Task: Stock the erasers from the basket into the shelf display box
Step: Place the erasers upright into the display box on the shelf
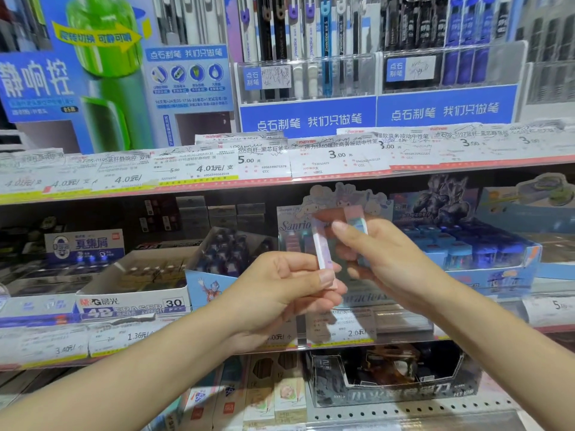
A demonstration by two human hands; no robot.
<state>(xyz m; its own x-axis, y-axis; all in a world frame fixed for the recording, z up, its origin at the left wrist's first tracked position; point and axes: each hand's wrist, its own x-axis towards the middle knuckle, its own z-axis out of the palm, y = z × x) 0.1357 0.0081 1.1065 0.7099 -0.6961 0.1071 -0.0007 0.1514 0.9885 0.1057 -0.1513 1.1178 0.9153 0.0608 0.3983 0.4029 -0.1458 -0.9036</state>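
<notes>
Two erasers: both are being held up in front of the middle shelf, one in each hand.
Left hand (280, 284): is pinching the lower end of a long, slim pink-and-white wrapped eraser (322, 250) between thumb and curled fingers, tilting it slightly left at the top.
Right hand (382, 259): is gripping a pale blue, iridescent-wrapped rectangular eraser (356, 220), fingers curling round it, its top end sticking up above the fingertips.
Relation: the two erasers are sitting just beside each other; whether they are touching cannot be told.
Display box: a pastel cardboard shelf display box with cartoon characters and a "Sanrio" header (295, 225) is standing directly behind the hands, partly hidden.
Neighbours: a white "4B ERASER 30" carton (133, 303) is sitting to its left.
</notes>
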